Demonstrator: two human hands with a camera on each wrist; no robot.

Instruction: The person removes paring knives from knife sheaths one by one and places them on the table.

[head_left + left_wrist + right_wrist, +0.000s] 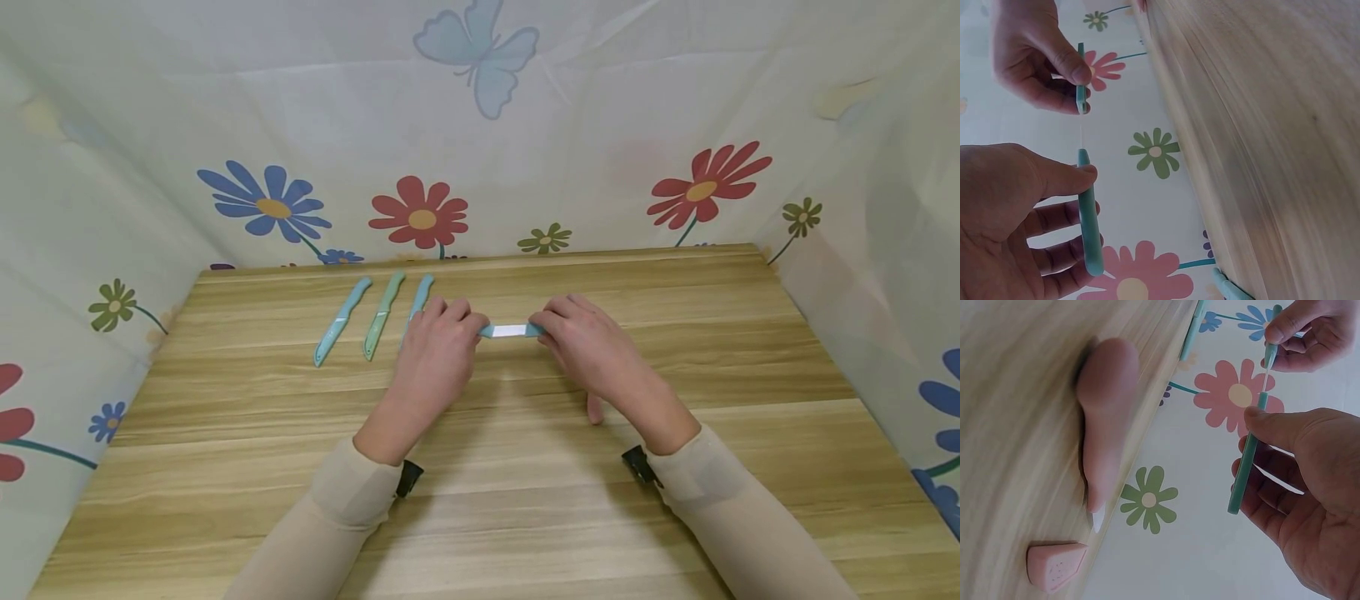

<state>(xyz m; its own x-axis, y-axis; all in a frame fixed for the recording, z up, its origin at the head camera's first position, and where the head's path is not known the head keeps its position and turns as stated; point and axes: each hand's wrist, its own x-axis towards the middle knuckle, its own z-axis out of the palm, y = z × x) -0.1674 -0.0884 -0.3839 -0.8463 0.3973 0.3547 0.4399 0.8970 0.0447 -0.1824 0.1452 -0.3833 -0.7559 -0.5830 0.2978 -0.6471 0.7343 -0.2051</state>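
Note:
Above the wooden table, my left hand (438, 346) pinches the blue-green handle (1090, 219) of a small knife. My right hand (592, 342) grips the knife's matching sheath (1247, 462) by thumb and fingers. Between the two hands a stretch of bare blade (510, 331) shows; its tip side points into the sheath. Left of my left hand lie a blue sheathed knife (342, 321), a green one (385, 317) and another blue knife (422, 292), partly covered by that hand.
Under my right hand a pink-handled tool (1110, 419) with a white tip lies on the table (750, 500). Next to it sits a small pink block-like piece (1054, 565). A flowered curtain (600, 108) stands around the table's back and sides.

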